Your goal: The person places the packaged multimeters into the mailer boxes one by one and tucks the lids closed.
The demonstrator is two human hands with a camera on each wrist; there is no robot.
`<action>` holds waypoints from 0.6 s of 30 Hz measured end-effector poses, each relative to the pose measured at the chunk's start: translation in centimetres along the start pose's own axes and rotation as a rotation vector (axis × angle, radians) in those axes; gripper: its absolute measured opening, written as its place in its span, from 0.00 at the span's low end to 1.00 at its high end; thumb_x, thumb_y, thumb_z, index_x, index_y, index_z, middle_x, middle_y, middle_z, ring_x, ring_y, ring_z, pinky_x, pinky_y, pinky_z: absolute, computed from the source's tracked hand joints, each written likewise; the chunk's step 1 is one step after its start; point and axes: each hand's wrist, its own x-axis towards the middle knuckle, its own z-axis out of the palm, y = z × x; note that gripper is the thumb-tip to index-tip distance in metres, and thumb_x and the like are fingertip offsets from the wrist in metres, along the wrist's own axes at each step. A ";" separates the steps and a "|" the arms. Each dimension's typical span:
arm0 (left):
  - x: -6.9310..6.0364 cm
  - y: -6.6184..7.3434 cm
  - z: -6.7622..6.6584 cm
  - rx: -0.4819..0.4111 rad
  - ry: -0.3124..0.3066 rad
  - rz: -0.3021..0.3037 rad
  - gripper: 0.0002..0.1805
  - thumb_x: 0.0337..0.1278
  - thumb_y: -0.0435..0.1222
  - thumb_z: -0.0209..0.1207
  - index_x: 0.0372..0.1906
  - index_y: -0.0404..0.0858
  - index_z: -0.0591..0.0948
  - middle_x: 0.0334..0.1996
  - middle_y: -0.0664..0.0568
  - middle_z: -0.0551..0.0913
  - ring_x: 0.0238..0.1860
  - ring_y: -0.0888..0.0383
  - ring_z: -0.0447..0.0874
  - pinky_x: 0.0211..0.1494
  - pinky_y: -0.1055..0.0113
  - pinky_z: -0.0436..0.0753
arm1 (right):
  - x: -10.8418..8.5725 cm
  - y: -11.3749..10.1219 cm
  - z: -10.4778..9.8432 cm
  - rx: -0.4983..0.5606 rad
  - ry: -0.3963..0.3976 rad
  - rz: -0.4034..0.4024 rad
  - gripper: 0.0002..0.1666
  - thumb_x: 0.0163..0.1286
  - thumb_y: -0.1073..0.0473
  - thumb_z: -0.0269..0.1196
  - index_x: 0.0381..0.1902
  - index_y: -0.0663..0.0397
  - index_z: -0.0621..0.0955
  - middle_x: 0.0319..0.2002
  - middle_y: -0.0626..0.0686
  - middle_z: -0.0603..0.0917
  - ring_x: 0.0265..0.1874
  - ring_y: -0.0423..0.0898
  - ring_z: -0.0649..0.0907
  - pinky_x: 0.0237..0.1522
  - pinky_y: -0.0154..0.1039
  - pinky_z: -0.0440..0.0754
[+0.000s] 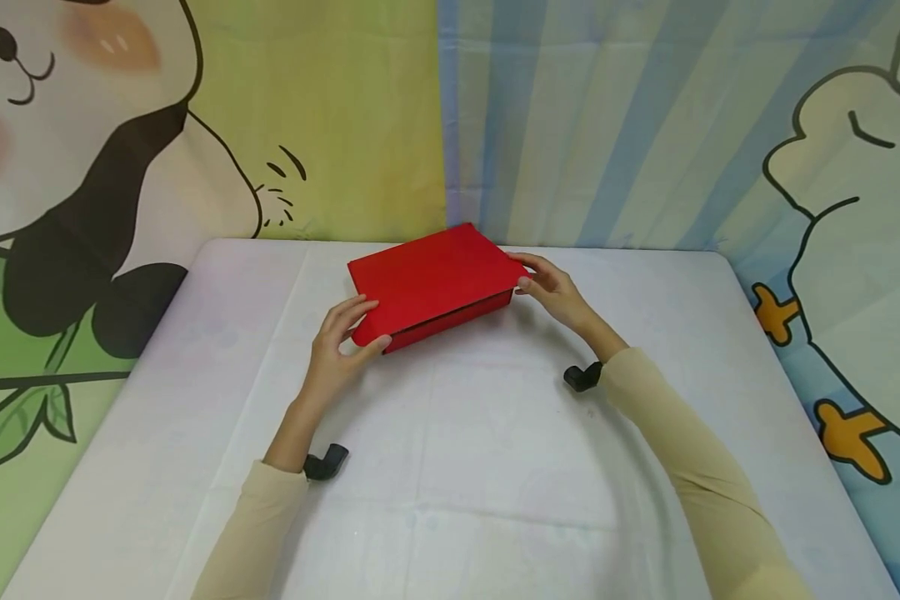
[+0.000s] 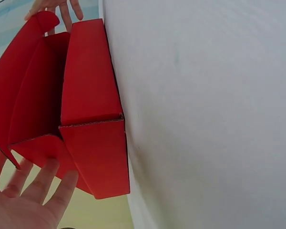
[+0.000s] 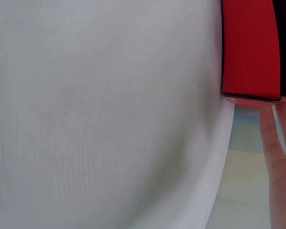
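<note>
A red cardboard box (image 1: pixel 435 279) lies at an angle near the back of the white table. Its lid (image 2: pixel 19 71) is partly raised, with a dark gap above the front wall (image 2: pixel 88 71); the contents cannot be made out. My left hand (image 1: pixel 335 346) is at the box's left end, fingers spread, fingertips at the lid's edge and thumb by the front corner. At the opposite end my right hand (image 1: pixel 555 292) touches the lid's right corner. In the right wrist view, straight fingers (image 3: pixel 271 136) of that hand meet the box's end.
The white table (image 1: pixel 450 467) runs from the box toward me. A cartoon-printed cloth (image 1: pixel 330 125) stands upright behind the table's back edge. Black wrist mounts (image 1: pixel 326 462) stick out from both sleeves.
</note>
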 end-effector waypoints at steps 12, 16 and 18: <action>-0.2 -1.0 0.0 0.025 -0.037 0.011 0.31 0.52 0.38 0.71 0.63 0.46 0.75 0.69 0.52 0.66 0.66 0.52 0.69 0.63 0.49 0.74 | -1.1 -1.7 0.1 -0.033 -0.023 0.101 0.29 0.72 0.67 0.58 0.69 0.65 0.67 0.68 0.62 0.67 0.52 0.44 0.80 0.52 0.34 0.81; -0.4 -1.0 0.0 0.038 -0.054 0.009 0.31 0.51 0.39 0.72 0.62 0.46 0.76 0.68 0.51 0.67 0.66 0.52 0.68 0.64 0.48 0.73 | -1.4 -1.3 0.0 -0.044 -0.035 0.146 0.29 0.72 0.66 0.58 0.69 0.62 0.67 0.70 0.61 0.66 0.60 0.54 0.76 0.51 0.31 0.79; -0.5 -1.1 0.0 0.050 -0.059 0.013 0.32 0.49 0.40 0.72 0.62 0.46 0.76 0.68 0.51 0.67 0.67 0.52 0.67 0.63 0.47 0.73 | -1.5 -1.2 0.0 -0.054 -0.043 0.152 0.30 0.71 0.66 0.59 0.69 0.63 0.67 0.70 0.61 0.65 0.61 0.60 0.73 0.51 0.30 0.79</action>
